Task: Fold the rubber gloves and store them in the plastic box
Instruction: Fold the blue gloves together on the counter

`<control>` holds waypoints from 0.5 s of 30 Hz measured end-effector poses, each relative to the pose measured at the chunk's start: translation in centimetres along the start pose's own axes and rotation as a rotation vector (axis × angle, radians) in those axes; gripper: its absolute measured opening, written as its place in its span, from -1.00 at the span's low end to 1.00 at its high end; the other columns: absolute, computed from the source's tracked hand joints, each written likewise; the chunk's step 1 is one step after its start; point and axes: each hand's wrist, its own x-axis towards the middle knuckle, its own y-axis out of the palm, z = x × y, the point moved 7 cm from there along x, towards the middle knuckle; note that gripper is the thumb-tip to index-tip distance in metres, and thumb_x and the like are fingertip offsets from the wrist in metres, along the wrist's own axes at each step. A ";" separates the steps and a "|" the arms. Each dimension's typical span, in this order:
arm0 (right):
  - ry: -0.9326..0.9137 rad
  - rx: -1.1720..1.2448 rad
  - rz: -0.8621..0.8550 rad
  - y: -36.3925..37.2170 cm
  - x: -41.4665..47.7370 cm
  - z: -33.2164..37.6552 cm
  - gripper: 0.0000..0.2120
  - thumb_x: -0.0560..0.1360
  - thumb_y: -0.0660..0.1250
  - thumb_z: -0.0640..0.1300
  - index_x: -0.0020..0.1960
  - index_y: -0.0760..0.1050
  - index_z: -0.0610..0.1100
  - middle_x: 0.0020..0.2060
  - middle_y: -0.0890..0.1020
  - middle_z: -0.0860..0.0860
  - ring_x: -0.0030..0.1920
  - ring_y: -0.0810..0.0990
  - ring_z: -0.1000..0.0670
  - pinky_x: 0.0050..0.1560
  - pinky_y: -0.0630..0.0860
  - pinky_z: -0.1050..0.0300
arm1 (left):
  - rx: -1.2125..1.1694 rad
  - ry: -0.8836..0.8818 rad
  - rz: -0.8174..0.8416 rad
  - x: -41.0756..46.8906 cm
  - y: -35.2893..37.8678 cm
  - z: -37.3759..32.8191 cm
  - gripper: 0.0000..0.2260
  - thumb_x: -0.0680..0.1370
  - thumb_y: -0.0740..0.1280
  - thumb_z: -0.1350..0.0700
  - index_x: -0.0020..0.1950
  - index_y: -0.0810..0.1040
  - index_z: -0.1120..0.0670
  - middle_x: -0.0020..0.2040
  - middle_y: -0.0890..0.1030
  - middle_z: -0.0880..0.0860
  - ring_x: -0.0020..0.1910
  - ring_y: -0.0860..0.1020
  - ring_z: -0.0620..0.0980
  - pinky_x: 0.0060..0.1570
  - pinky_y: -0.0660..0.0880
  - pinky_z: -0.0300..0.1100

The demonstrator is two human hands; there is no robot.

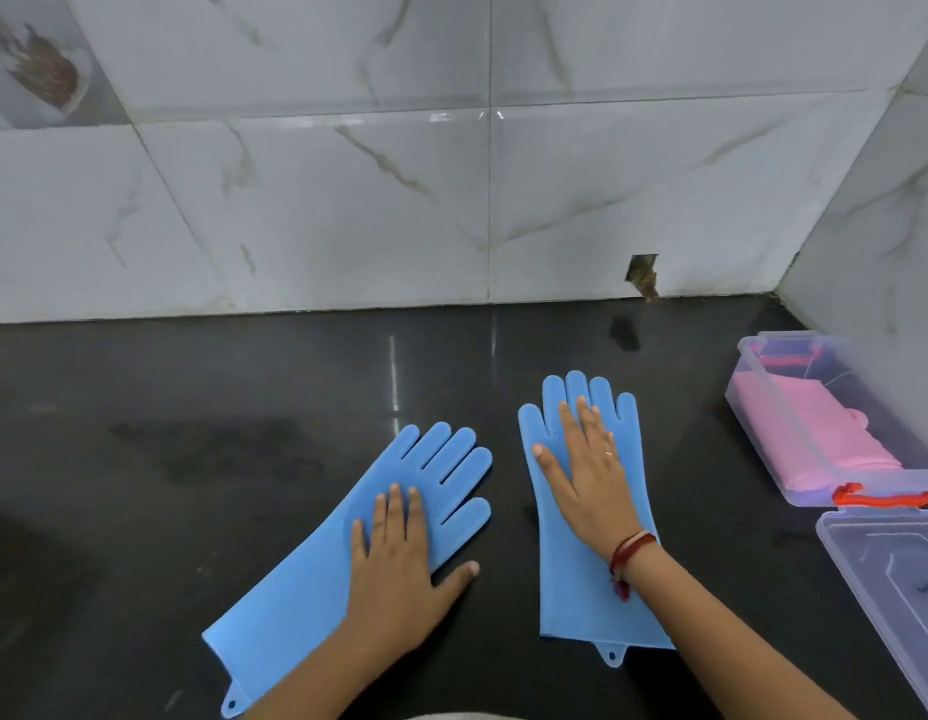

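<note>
Black counter [192,407]: two limp, grippy blue gloves [581,589]; my left hand [399,574] and right hand [589,480] flat, grip open; I'd pinch cuffs.

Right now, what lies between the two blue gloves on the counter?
Only bare counter, as the head view shows, except that the left hand puts its thumb there. The left glove and the right glove do not touch.
</note>
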 end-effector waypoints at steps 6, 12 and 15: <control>0.025 0.158 0.251 2.3 -1.6 2.4 -0.37 0.53 0.07 0.24 0.52 -0.02 0.08 0.54 -0.05 0.09 0.52 -0.08 0.06 0.47 0.00 0.02 | 0.174 -0.016 -0.075 0.5 0.4 -0.7 -0.44 0.62 -0.15 -0.13 0.54 -0.13 0.12 0.55 -0.01 0.17 0.52 0.00 0.12 0.45 -0.01 0.06; -0.012 0.148 0.321 3.4 -3.7 2.6 -0.43 0.56 0.10 0.17 0.50 0.08 0.04 0.52 0.13 0.05 0.52 0.01 0.06 0.48 -0.09 0.10 | 0.168 0.006 -0.070 2.3 -3.3 -0.9 -0.81 0.63 0.04 0.17 0.18 0.37 0.12 0.16 0.56 0.15 0.08 0.55 0.12 -0.12 0.44 -0.12; 0.089 0.396 0.309 2.3 -3.7 2.7 -0.45 0.54 0.18 0.13 0.48 0.16 0.04 0.41 0.36 0.06 0.44 0.26 0.05 0.41 0.17 0.15 | -0.330 -0.052 -0.169 2.3 -7.9 0.4 -0.73 0.65 0.06 0.11 -0.22 0.33 0.14 -0.31 0.49 0.10 -0.27 0.48 0.14 -0.30 0.28 -0.13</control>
